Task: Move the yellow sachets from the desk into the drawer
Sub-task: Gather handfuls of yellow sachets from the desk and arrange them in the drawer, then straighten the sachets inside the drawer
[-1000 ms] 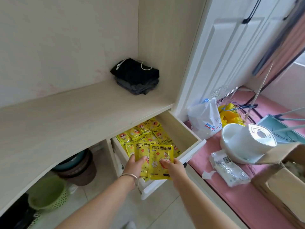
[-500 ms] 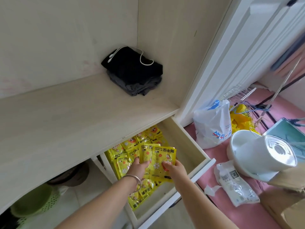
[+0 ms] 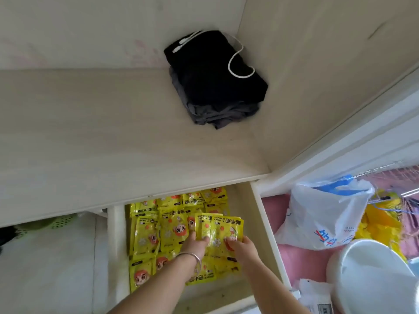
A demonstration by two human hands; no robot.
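The open drawer (image 3: 263, 220) under the desk top (image 3: 113, 137) holds several yellow sachets (image 3: 158, 232) lying flat in rows. Two more yellow sachets (image 3: 223, 230) are held side by side over the drawer's right half. My left hand (image 3: 196, 243), with a bracelet on its wrist, pinches the lower edge of the left one. My right hand (image 3: 240, 245) pinches the lower edge of the right one. Both hands are inside the drawer's outline, just above the sachets lying there.
A folded black and grey cloth (image 3: 215, 82) with a white cable lies in the desk's back corner. Right of the drawer, on a pink surface (image 3: 301, 259), stand a white plastic bag (image 3: 324, 214), a white round appliance (image 3: 367, 277) and yellow items (image 3: 381, 223).
Both hands carried the two sachets forward and down, from above the drawer's front edge to low over the sachets inside. The view tilted down toward the drawer.
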